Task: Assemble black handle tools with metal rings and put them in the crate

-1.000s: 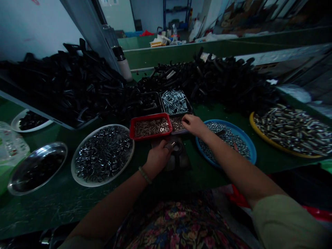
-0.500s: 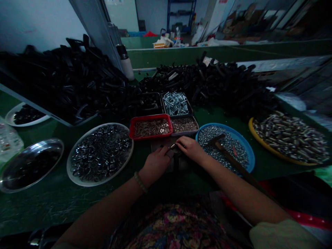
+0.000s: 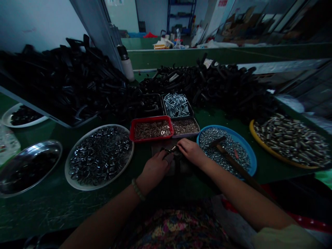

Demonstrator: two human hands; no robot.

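Note:
My left hand point(image 3: 155, 168) is closed round a small dark part with a metal piece, resting on a grey block point(image 3: 178, 166) at the table's near middle. My right hand point(image 3: 190, 151) meets it from the right, fingers pinched at that same small part point(image 3: 172, 150). What the right fingers pinch is too small to make out. Just beyond the hands sit a red tray point(image 3: 151, 128) of thin metal pins and a grey tray point(image 3: 185, 127) of small brownish pieces.
A hammer point(image 3: 228, 157) lies across a blue dish point(image 3: 250, 155) of nuts on the right. A yellow dish point(image 3: 287, 140) holds metal cylinders. A white plate point(image 3: 100, 155) of rings and a steel bowl point(image 3: 28, 167) sit left. Black part heaps point(image 3: 77, 86) fill the back.
My right hand came back from the grey tray to the small part held by my left hand. The hammer on the blue dish came into view.

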